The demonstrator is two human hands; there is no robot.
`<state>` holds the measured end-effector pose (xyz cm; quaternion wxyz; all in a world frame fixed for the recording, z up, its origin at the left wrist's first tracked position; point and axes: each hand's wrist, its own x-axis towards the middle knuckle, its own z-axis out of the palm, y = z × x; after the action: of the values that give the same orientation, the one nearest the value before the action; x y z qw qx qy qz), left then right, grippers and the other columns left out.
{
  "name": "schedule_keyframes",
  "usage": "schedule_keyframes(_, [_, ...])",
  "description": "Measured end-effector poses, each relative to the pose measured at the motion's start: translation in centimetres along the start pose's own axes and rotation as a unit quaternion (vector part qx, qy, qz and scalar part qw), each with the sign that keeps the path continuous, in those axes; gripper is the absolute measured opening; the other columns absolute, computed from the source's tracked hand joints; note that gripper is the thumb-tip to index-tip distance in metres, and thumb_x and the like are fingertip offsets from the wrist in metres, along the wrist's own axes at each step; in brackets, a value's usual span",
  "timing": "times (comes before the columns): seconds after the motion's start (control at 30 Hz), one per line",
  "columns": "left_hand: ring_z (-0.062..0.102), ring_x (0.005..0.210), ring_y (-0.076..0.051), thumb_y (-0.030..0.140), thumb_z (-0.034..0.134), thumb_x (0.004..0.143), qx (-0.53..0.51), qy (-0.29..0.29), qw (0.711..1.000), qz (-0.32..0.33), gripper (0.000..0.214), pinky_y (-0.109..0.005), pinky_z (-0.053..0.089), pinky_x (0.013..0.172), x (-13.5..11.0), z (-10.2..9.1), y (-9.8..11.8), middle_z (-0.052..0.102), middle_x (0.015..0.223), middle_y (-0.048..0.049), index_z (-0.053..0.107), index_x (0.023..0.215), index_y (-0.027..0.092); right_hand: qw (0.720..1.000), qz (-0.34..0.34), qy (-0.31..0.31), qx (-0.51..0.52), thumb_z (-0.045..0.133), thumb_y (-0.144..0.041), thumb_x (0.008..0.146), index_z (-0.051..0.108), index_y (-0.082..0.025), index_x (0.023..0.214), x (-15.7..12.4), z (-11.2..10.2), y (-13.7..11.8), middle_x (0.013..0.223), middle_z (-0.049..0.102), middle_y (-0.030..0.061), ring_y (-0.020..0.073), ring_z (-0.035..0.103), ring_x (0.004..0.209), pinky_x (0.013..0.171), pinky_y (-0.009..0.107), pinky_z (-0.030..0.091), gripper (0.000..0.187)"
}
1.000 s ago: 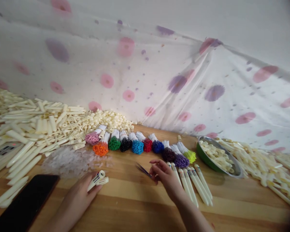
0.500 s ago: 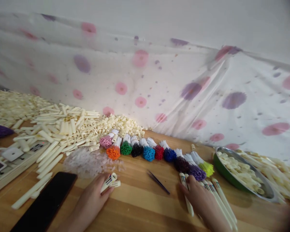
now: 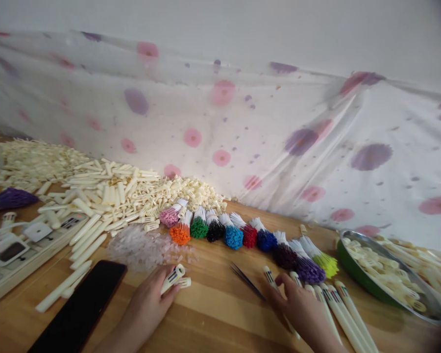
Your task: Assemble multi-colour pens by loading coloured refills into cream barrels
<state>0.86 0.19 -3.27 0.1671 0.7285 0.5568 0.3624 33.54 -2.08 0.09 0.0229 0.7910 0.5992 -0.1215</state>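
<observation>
My left hand is closed around two cream slotted pen parts, the larger pen part angled with its round open end outward. On the right, my right hand rests low over the table with its fingers bent around a cream multicolour pen. That pen's slotted top shows coloured sliders, and its middle is hidden by the hand. Several more multicolour pens lie side by side under and beyond this hand. Tweezers lie on the wood between my hands.
Bundles of coloured refills, including an orange bundle, form a row across the table. Behind lie heaped cream pen parts and small clear pieces. A black phone and power strip are left; a green-sided bowl is right.
The view has turned slightly left. My right hand has shifted left with a multicolour pen, apart from the other pens. My left hand still holds the two pen parts.
</observation>
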Motion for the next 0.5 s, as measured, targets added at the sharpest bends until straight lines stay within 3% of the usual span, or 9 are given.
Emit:
schedule_keyframes(0.13, [0.07, 0.08, -0.025, 0.019, 0.053, 0.075, -0.006, 0.006, 1.0, -0.003, 0.019, -0.034, 0.055, 0.073, -0.1, -0.1, 0.3, 0.074, 0.086, -0.0081, 0.063, 0.09, 0.02, 0.999, 0.002, 0.035, 0.016, 0.038, -0.044, 0.086, 0.051, -0.02, 0.092, 0.2, 0.4, -0.6, 0.083, 0.07, 0.0128, 0.0337, 0.066, 0.078, 0.061, 0.035, 0.039, 0.028])
schedule_keyframes(0.23, [0.07, 0.081, -0.024, 0.021, 0.053, 0.075, -0.017, 0.004, 1.0, -0.003, 0.019, -0.034, 0.055, 0.073, -0.2, 0.0, 0.5, 0.075, 0.088, -0.008, 0.063, 0.091, 0.02, 0.991, -0.044, 0.079, 0.095, 0.037, -0.044, 0.085, 0.05, -0.02, 0.086, 0.1, 0.9, -2.1, 0.077, 0.068, 0.0121, 0.0318, 0.065, 0.07, 0.059, 0.034, 0.04, 0.027])
schedule_keyframes(0.33, [0.07, 0.082, -0.024, 0.023, 0.053, 0.075, -0.031, -0.001, 1.0, -0.005, 0.019, -0.033, 0.055, 0.072, -0.3, 0.1, 0.8, 0.075, 0.089, -0.0078, 0.063, 0.091, 0.02, 0.975, -0.123, 0.076, 0.168, 0.032, -0.037, 0.088, 0.051, -0.021, 0.078, -0.8, 1.2, -5.1, 0.074, 0.067, 0.0091, 0.0255, 0.065, 0.069, 0.061, 0.032, 0.043, 0.027])
schedule_keyframes(0.43, [0.071, 0.08, -0.024, 0.024, 0.052, 0.075, -0.042, -0.004, 0.999, -0.011, 0.019, -0.033, 0.055, 0.07, -0.2, -0.2, 1.3, 0.075, 0.086, -0.007, 0.063, 0.09, 0.021, 0.956, -0.198, 0.058, 0.206, 0.032, -0.026, 0.089, 0.056, -0.02, 0.087, -2.0, 1.4, -8.6, 0.089, 0.067, 0.0072, 0.0184, 0.064, 0.084, 0.073, 0.026, 0.046, 0.024])
schedule_keyframes(0.5, [0.071, 0.077, -0.024, 0.025, 0.052, 0.074, -0.047, -0.002, 0.999, -0.02, 0.018, -0.032, 0.055, 0.069, 0.2, -0.8, 1.5, 0.075, 0.083, -0.0064, 0.063, 0.087, 0.021, 0.942, -0.24, 0.043, 0.23, 0.033, -0.019, 0.088, 0.058, -0.018, 0.094, -2.4, 1.4, -10.9, 0.089, 0.067, 0.0067, 0.0159, 0.064, 0.083, 0.072, 0.023, 0.047, 0.026])
